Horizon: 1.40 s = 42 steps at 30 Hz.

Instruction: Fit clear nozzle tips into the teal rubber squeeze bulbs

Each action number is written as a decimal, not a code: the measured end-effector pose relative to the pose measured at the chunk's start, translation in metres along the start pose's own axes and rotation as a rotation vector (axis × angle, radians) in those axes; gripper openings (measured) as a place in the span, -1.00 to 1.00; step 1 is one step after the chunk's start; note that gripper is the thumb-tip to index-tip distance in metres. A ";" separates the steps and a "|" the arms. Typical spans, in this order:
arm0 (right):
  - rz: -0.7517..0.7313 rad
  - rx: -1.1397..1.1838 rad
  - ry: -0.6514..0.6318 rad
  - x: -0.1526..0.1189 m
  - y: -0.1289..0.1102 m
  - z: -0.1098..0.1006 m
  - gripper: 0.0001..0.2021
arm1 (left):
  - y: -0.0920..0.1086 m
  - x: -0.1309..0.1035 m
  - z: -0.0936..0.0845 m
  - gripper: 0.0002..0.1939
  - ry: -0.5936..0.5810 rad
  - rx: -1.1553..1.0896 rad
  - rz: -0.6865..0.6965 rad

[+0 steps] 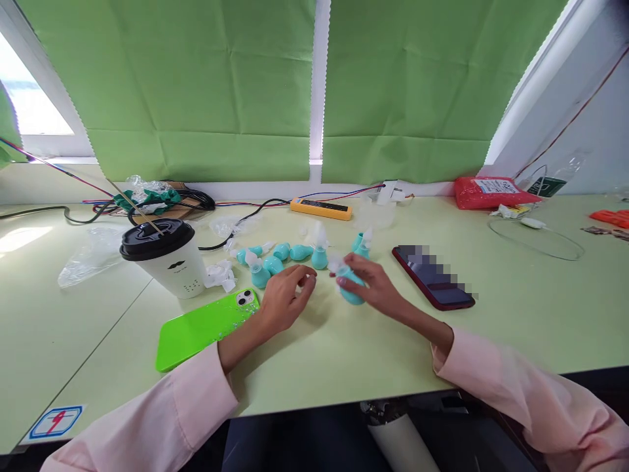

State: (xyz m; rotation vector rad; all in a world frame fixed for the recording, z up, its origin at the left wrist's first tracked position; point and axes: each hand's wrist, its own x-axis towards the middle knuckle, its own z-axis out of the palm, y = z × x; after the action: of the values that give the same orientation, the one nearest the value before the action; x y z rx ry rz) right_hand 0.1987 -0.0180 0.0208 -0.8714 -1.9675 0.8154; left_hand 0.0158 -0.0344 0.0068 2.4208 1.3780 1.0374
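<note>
My right hand is closed around a small turquoise vase-shaped bottle with a whitish top, tilted just above the table. To its left, my left hand is apart from that bottle, its fingers curled and thumb near the index finger; anything in them is hidden. Beyond the hands, a turquoise bottle stands upright with a white pointed tip. Another tipped bottle stands beside my left hand. Between these, several turquoise pieces lie on their sides. Behind my right hand is one more tipped bottle.
On the left are a lidded paper cup, a crumpled tissue and a bright green phone. A dark phone lies right of my hands. Farther back are an orange-yellow device, cables and a red package.
</note>
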 end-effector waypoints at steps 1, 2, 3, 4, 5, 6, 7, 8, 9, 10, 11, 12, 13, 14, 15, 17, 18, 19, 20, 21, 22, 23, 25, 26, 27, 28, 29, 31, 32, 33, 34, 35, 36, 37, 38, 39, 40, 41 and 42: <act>-0.012 -0.035 0.089 0.004 0.003 -0.007 -0.79 | -0.003 0.002 0.001 -0.70 -0.021 0.127 0.045; -0.004 -0.072 0.164 0.007 0.007 -0.014 -0.78 | -0.007 0.003 0.004 -0.71 -0.045 0.245 0.084; 0.023 -0.116 0.190 0.011 0.011 -0.021 -0.77 | -0.011 0.003 0.007 -0.70 -0.074 0.347 0.116; 0.051 -0.173 0.232 0.014 0.015 -0.027 -0.77 | -0.014 0.003 0.010 -0.68 -0.106 0.433 0.139; 0.071 -0.243 0.280 0.016 0.019 -0.033 -0.77 | -0.017 0.003 0.013 -0.67 -0.136 0.502 0.153; 0.083 -0.325 0.311 0.019 0.022 -0.039 -0.77 | -0.020 0.002 0.017 -0.66 -0.159 0.554 0.158; 0.095 -0.413 0.313 0.020 0.024 -0.044 -0.78 | -0.022 0.001 0.019 -0.66 -0.178 0.591 0.162; 0.113 -0.494 0.285 0.022 0.026 -0.049 -0.80 | -0.023 0.001 0.021 -0.67 -0.193 0.616 0.165; 0.136 -0.566 0.238 0.023 0.026 -0.054 -0.81 | -0.024 0.000 0.023 -0.67 -0.201 0.631 0.164; 0.164 -0.625 0.180 0.023 0.026 -0.058 -0.83 | -0.025 0.000 0.024 -0.68 -0.206 0.635 0.158; 0.190 -0.670 0.115 0.024 0.026 -0.062 -0.84 | -0.026 0.000 0.024 -0.69 -0.213 0.630 0.149; 0.214 -0.704 0.054 0.024 0.025 -0.066 -0.85 | -0.026 0.001 0.024 -0.70 -0.219 0.616 0.135; 0.231 -0.730 -0.003 0.023 0.025 -0.069 -0.84 | -0.027 0.001 0.024 -0.70 -0.223 0.594 0.121; 0.243 -0.751 -0.053 0.023 0.025 -0.072 -0.84 | -0.027 0.002 0.024 -0.71 -0.226 0.564 0.106; 0.252 -0.770 -0.094 0.023 0.025 -0.075 -0.83 | -0.028 0.002 0.024 -0.71 -0.224 0.529 0.095; 0.265 -0.800 -0.149 0.023 0.026 -0.078 -0.84 | -0.030 0.003 0.024 -0.72 -0.207 0.449 0.077; 0.270 -0.807 -0.164 0.023 0.027 -0.078 -0.84 | -0.031 0.003 0.024 -0.72 -0.193 0.411 0.068; 0.274 -0.809 -0.166 0.024 0.028 -0.078 -0.83 | -0.032 0.004 0.024 -0.72 -0.180 0.376 0.058; 0.279 -0.805 -0.155 0.024 0.030 -0.077 -0.81 | -0.033 0.004 0.024 -0.71 -0.170 0.347 0.051; 0.287 -0.797 -0.140 0.025 0.031 -0.077 -0.77 | -0.034 0.003 0.025 -0.71 -0.167 0.325 0.048; 0.295 -0.785 -0.128 0.025 0.031 -0.077 -0.73 | -0.035 0.003 0.025 -0.71 -0.170 0.310 0.049; 0.304 -0.767 -0.126 0.026 0.032 -0.079 -0.68 | -0.036 0.003 0.025 -0.71 -0.174 0.301 0.053; 0.331 -0.712 -0.169 0.027 0.031 -0.088 -0.63 | -0.038 0.002 0.026 -0.72 -0.179 0.291 0.064; 0.344 -0.677 -0.205 0.027 0.031 -0.096 -0.62 | -0.038 0.002 0.027 -0.72 -0.178 0.284 0.067; 0.365 -0.641 -0.239 0.028 0.030 -0.104 -0.61 | -0.038 0.002 0.027 -0.72 -0.175 0.272 0.069; 0.387 -0.602 -0.270 0.030 0.030 -0.113 -0.62 | -0.038 0.002 0.026 -0.72 -0.172 0.252 0.066; 0.396 -0.588 -0.260 0.032 0.032 -0.121 -0.64 | -0.038 0.003 0.025 -0.72 -0.168 0.224 0.057; 0.375 -0.630 -0.149 0.038 0.037 -0.132 -0.61 | -0.037 0.005 0.022 -0.73 -0.158 0.151 0.019; 0.359 -0.676 -0.062 0.042 0.042 -0.134 -0.54 | -0.036 0.007 0.020 -0.73 -0.157 0.110 -0.004; 0.341 -0.720 -0.005 0.046 0.048 -0.133 -0.46 | -0.036 0.008 0.018 -0.74 -0.159 0.070 -0.025; 0.322 -0.748 0.010 0.051 0.054 -0.130 -0.41 | -0.035 0.009 0.016 -0.74 -0.162 0.034 -0.043; 0.289 -0.754 -0.026 0.055 0.060 -0.125 -0.37 | -0.035 0.010 0.015 -0.74 -0.166 0.003 -0.056; 0.256 -0.751 -0.079 0.059 0.066 -0.119 -0.34 | -0.035 0.011 0.013 -0.73 -0.168 -0.025 -0.064; 0.231 -0.742 -0.123 0.062 0.072 -0.114 -0.35 | -0.035 0.011 0.012 -0.73 -0.167 -0.047 -0.066; 0.219 -0.733 -0.150 0.064 0.078 -0.108 -0.37 | -0.035 0.011 0.011 -0.73 -0.164 -0.065 -0.065; 0.215 -0.728 -0.161 0.066 0.082 -0.104 -0.41 | -0.035 0.012 0.011 -0.73 -0.160 -0.077 -0.061; 0.216 -0.724 -0.169 0.067 0.087 -0.100 -0.47 | -0.035 0.011 0.011 -0.74 -0.157 -0.084 -0.056; 0.221 -0.721 -0.174 0.067 0.091 -0.098 -0.54 | -0.034 0.011 0.011 -0.74 -0.154 -0.086 -0.052; 0.227 -0.720 -0.178 0.067 0.094 -0.097 -0.61 | -0.034 0.011 0.011 -0.75 -0.150 -0.084 -0.053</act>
State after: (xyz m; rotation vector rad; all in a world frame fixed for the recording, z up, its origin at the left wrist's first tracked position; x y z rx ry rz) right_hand 0.2794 0.1094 0.0186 -1.4959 -2.3908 0.2878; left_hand 0.0031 -0.0041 -0.0117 2.3355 1.3146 0.8634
